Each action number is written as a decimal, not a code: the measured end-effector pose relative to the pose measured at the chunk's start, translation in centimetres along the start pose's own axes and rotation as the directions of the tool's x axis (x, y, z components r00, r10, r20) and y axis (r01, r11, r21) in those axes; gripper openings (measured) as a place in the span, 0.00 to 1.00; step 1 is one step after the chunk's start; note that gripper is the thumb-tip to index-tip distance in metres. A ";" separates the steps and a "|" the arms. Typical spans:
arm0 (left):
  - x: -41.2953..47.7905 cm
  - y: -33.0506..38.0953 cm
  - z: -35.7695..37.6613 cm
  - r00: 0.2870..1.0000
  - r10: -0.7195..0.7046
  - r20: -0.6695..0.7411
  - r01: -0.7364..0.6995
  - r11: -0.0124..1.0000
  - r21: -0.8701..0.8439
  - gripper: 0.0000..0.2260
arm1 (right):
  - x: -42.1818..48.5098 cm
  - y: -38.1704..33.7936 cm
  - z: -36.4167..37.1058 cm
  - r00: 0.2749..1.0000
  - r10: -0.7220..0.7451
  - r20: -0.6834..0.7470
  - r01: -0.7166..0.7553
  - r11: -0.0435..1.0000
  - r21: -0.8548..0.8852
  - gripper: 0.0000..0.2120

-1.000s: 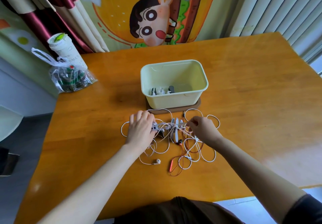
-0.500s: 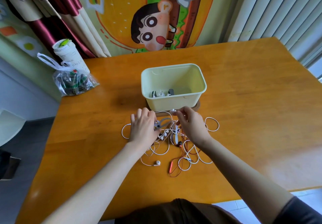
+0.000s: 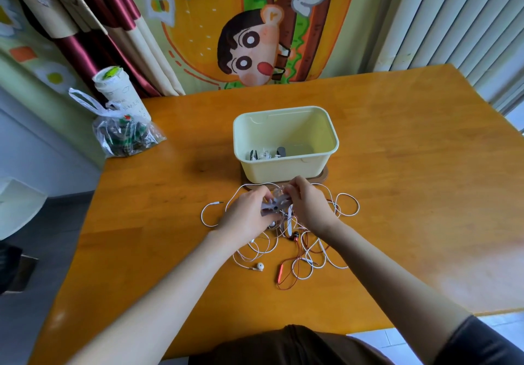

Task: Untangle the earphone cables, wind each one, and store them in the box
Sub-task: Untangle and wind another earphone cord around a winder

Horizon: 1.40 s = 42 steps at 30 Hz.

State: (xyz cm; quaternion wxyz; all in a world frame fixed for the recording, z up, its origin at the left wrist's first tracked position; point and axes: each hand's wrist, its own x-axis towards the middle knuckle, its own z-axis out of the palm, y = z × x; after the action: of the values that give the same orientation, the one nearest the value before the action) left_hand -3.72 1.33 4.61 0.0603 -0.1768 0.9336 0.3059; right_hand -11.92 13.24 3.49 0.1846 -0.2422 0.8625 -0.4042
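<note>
1. I am watching the left hand [image 3: 246, 218] curling its fingers round a grey winder [image 3: 276, 206], held just over the tangled earphone cables [image 3: 286, 245].
2. The right hand [image 3: 310, 208] is pinching the same winder from its 3 o'clock side, fingertips pressed together.
3. The tangle is lying on the table [image 3: 411, 180], just at 6 o'clock of the box [image 3: 283, 171].
4. A red cable [image 3: 295, 272] is trailing out toward 6 o'clock.
5. Wound bundles [image 3: 265, 154] are sitting in the box's 7 o'clock corner.
6. A plastic bag [image 3: 124, 140] is resting at 10 o'clock.
</note>
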 end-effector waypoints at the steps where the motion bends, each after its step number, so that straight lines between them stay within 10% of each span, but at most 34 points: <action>1: 0.0 0.0 0.0 0.998 -0.020 0.057 0.025 0.996 -0.087 0.12 | 0.2 0.2 -0.1 1.000 0.009 0.008 -0.009 1.000 -0.009 0.07; 12: 0.1 -0.2 1.3 0.942 -0.244 0.231 0.319 0.862 -0.393 0.11 | 1.3 0.1 -1.9 0.997 -0.053 -0.053 0.051 0.998 -0.038 0.08; 31: -0.2 2.5 2.8 0.906 -0.420 0.039 0.215 0.380 -0.900 0.02 | -0.7 -1.0 -0.3 0.993 -0.117 -0.030 0.115 0.990 -0.080 0.10; 42: -0.3 2.7 2.4 0.896 -0.438 0.075 0.220 0.291 -0.931 0.09 | -1.0 -1.3 -0.5 0.978 -0.208 0.019 0.209 0.971 -0.114 0.10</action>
State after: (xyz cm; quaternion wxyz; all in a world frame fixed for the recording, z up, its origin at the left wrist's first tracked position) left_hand -4.44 4.88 4.20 -0.0785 -0.3970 0.5430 0.7358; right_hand -10.98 13.41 4.99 0.1295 -0.3433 0.8536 -0.3699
